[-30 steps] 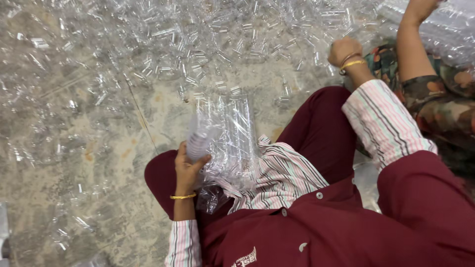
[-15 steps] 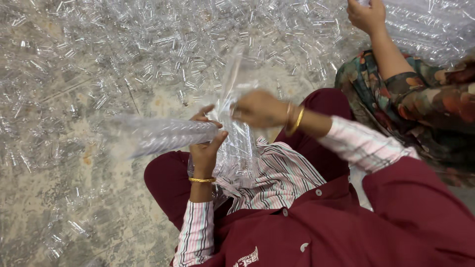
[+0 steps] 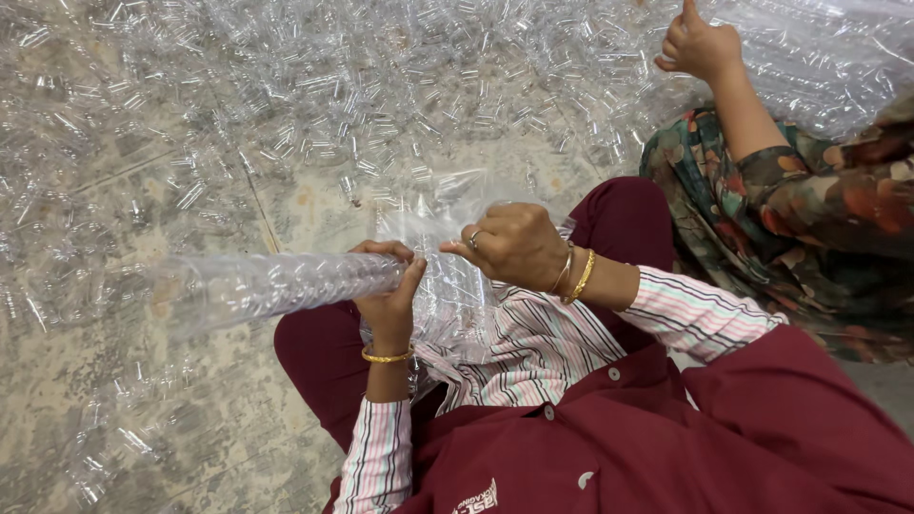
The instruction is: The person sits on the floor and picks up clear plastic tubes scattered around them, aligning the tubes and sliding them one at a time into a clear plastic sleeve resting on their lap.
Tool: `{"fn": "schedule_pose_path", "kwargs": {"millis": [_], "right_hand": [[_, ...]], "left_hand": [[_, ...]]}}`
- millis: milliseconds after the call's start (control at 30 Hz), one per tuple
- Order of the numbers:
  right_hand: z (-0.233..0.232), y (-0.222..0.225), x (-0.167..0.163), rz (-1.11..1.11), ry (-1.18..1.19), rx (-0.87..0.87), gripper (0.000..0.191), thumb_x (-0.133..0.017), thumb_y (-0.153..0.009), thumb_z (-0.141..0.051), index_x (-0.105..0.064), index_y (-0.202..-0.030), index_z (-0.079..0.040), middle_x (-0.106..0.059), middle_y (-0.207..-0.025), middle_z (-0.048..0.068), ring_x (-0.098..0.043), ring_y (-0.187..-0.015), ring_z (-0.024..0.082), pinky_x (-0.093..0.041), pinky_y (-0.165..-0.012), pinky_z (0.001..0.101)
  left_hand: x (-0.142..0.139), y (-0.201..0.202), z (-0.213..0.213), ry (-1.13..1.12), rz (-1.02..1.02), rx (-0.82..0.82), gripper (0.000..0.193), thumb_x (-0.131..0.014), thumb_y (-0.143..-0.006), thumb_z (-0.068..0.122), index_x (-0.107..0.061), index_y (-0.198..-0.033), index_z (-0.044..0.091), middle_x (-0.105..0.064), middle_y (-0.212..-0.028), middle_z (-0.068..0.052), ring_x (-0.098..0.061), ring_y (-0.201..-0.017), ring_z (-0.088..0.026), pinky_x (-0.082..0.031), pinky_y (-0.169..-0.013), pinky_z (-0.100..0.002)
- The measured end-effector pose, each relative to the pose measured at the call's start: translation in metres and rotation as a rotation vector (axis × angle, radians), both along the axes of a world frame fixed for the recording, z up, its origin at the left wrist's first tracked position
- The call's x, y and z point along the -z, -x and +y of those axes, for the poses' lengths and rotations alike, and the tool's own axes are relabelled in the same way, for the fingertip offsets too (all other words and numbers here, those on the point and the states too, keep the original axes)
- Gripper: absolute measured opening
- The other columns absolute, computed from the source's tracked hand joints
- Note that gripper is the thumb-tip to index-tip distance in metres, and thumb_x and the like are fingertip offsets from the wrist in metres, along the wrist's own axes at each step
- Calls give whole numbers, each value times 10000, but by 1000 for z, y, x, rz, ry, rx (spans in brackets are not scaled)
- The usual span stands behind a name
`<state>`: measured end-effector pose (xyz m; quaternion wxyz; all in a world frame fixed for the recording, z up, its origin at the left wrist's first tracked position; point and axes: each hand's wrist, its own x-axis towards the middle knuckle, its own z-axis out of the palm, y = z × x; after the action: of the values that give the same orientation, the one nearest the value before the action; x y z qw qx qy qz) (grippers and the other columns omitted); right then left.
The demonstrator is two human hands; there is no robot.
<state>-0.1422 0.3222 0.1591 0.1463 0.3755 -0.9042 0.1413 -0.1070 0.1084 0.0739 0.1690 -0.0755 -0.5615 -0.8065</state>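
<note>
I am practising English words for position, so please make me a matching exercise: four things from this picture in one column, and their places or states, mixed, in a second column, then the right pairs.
Things:
1. left hand
2. right hand
3. co-worker's hand
4. loose clear tubes

Places or states:
A. raised at the top right, against a clear plastic bag
B. scattered over the stone floor
C. gripping the end of a long clear sleeve of tubes that points left
D. above the lap, pinching crumpled clear plastic, a ring on one finger

Pairs: 1-C, 2-D, 3-A, 4-B
</note>
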Motion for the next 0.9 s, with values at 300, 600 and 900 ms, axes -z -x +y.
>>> {"fn": "schedule_pose_path", "kwargs": {"millis": [300, 600, 900], "right_hand": [[-3, 3, 7, -245, 194, 86, 237, -707, -977, -318, -687, -879, -103, -654, -702, 58, -662, -610, 246, -506, -543, 386], [-21, -1, 44, -1152, 1058, -185, 194, -745, -950, -76, -620, -802, -57, -630, -805, 5, -641, -752, 80, -528, -653, 263], [12, 33, 50, -711, 1145, 118, 361, -752, -945, -47, -485, -707, -99, -492, -682, -41, -443, -613, 34, -438, -555, 212]], "left_hand": [[-6, -18, 3, -1, 2, 2, 498, -736, -874, -140, -464, -1238, 64, -631, -1079, -108, -637, -993, -145, -581, -883, -289], [-1, -27, 21, 213, -49, 11, 529, -783, -824, -70, -474, -1238, 43, -584, -1213, -104, -629, -1021, -144, -567, -885, -279], [-24, -18, -12, 29, -72, -445, 503, -697, -817, -151, -497, -1228, 57, -607, -1082, -63, -624, -932, -122, -571, -837, -257]]}}
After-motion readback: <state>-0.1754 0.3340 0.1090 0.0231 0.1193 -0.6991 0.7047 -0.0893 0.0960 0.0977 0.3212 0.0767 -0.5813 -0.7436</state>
